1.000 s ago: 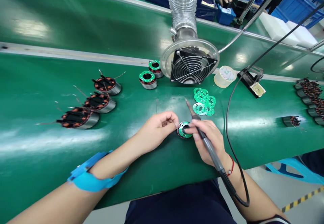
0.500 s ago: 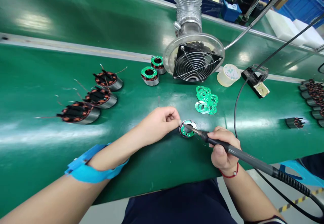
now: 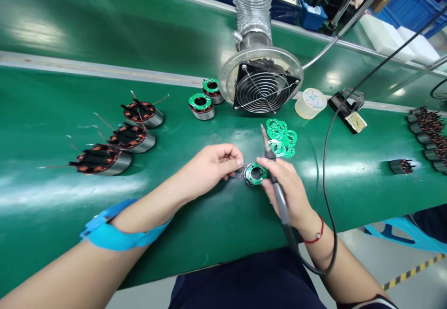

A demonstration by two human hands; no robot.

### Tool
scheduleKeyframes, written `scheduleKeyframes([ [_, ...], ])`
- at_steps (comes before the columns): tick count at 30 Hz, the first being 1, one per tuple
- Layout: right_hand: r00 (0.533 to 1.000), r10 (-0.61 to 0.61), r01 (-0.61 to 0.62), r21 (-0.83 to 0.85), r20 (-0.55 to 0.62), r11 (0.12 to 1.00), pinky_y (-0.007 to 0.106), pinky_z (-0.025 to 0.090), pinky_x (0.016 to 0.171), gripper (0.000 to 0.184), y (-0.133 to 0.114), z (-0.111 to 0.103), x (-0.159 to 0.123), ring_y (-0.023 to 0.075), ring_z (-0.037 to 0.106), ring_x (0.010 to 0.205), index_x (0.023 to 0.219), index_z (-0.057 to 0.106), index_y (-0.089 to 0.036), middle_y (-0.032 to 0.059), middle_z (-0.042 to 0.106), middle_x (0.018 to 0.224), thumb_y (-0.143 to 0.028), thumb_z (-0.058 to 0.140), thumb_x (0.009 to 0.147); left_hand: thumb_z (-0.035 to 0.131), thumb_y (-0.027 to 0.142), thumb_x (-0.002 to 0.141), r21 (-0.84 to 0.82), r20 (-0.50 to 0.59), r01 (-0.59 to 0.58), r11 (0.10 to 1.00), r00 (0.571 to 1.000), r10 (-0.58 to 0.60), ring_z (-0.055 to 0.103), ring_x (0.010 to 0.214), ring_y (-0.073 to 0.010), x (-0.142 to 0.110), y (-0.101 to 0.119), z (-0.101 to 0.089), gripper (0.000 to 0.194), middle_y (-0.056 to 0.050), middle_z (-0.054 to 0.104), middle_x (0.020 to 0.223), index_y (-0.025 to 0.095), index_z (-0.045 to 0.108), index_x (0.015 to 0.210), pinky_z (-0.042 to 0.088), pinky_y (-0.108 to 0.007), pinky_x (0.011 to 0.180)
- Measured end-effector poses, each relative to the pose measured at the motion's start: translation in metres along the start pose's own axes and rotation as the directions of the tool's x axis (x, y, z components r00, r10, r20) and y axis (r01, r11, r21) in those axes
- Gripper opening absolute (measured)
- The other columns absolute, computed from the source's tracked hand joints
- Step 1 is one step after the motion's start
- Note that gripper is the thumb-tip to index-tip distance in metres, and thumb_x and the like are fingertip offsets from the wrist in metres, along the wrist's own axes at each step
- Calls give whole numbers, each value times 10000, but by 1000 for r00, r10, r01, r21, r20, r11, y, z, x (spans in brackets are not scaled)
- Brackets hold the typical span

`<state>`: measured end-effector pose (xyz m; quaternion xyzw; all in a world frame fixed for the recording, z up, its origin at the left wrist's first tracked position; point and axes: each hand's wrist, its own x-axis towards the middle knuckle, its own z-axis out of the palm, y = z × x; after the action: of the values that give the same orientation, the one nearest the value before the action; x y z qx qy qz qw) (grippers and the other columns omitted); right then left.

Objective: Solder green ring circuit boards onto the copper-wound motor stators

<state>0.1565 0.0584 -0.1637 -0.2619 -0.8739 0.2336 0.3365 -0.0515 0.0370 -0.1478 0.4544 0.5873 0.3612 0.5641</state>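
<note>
A small motor stator topped with a green ring board point(image 3: 255, 173) sits on the green bench in front of me. My left hand point(image 3: 213, 164) is pinched closed just to its left, fingertips beside the stator; what they hold is too thin to name. My right hand point(image 3: 289, 190) grips a black soldering iron point(image 3: 275, 178) whose tip points up and away from the stator, while its fingers touch the stator's right side. A blue strap point(image 3: 118, 234) wraps my left forearm.
Three copper-wound stators point(image 3: 127, 136) lie at left, two green-topped ones point(image 3: 201, 105) by the fume extractor fan point(image 3: 261, 87). Loose green ring boards point(image 3: 281, 137), a tape roll point(image 3: 310, 104), an iron stand point(image 3: 349, 111) and more stators point(image 3: 428, 132) sit right. Another person's hands work across the belt.
The soldering iron tip rested on the stator half a second ago; it has now swung up and off it, and my right hand has turned back beside the stator.
</note>
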Motion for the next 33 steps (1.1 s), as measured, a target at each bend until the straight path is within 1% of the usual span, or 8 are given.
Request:
scheduleKeyframes([
  [3,990,-4,17,-95,141,995,424,491,964,457,0,5,3,246,547,1214,1378,414,-193,118,572,1329,-213,552,942,600,466,692,-11,53,30,999,998,-30,475,542,-97,-3,1,-2,347,18,500,619,136,523,767,404,-228,533],
  [9,990,27,-15,-86,140,996,403,511,919,460,2,10,0,227,574,1101,1391,381,-202,118,583,1268,-201,528,955,469,452,780,362,112,-76,929,993,38,443,575,-122,-13,-6,-10,312,-3,521,630,156,570,781,360,-251,540],
  [11,990,20,-8,-88,137,996,400,517,895,461,2,10,0,227,579,1068,1387,383,-207,114,591,1244,-204,533,952,449,428,781,414,112,-103,904,992,62,444,589,-126,-13,-10,-12,303,-12,538,651,157,584,779,355,-255,550],
  [13,991,18,-6,-88,135,996,400,519,891,462,3,10,1,228,582,1061,1384,387,-208,110,597,1233,-206,539,948,468,430,768,354,100,-75,932,994,42,464,601,-129,-12,-12,-13,298,-16,546,665,154,578,775,369,-256,563],
  [18,989,25,-12,-87,147,996,411,505,934,462,4,9,1,236,576,1134,1388,388,-205,115,584,1282,-211,532,949,600,464,709,47,52,9,999,999,-11,453,574,-101,-3,-8,-9,344,0,525,661,127,575,777,383,-234,558],
  [25,997,-1,7,-70,78,998,411,451,993,493,-1,4,2,225,522,1224,1379,411,-182,108,578,1311,-198,568,911,560,430,787,147,-56,-145,978,986,155,487,651,-114,-1,-7,7,315,-23,581,713,120,613,805,385,-235,599],
  [30,995,-23,24,10,-94,1000,374,476,920,454,-3,-2,3,177,617,1045,1338,468,-212,60,691,1104,-84,534,907,596,428,772,-20,-73,-87,996,994,86,465,596,-99,-4,-10,8,306,6,525,677,129,551,822,384,-225,557],
  [33,979,-10,30,100,-203,995,333,509,816,450,-1,-6,-2,155,655,897,1346,499,-213,41,710,1018,-107,556,912,576,430,786,57,-75,-102,993,992,106,452,598,-99,-4,-11,7,303,-3,528,668,128,561,776,371,-225,560],
])
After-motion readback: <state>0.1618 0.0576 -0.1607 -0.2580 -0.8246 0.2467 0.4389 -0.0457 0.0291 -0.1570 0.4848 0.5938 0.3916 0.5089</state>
